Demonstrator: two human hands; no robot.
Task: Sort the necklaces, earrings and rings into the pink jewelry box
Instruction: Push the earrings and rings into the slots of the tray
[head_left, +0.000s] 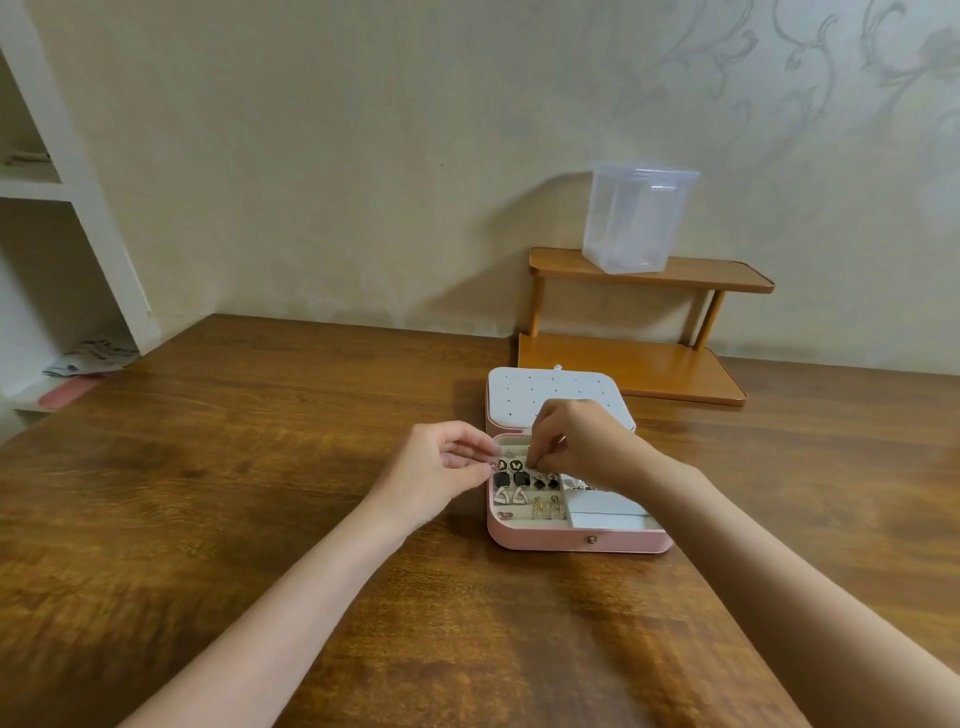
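The pink jewelry box (582, 540) lies open on the wooden table, its white dotted lid (524, 395) folded back. Several earrings fill its left rows: round butterfly ones (515, 464), black squares (511, 479), white triangles (510, 495) and gold drops (546, 508). My left hand (441, 467) sits at the box's left edge, fingertips pinched on a small earring (492, 463). My right hand (576, 441) reaches over the back of the box, fingers pinched down at the top row; what it grips is too small to tell.
A two-tier wooden shelf (639, 364) stands behind the box against the wall, with a clear plastic container (636, 218) on its top tier. White shelving (67, 249) with papers is at the far left.
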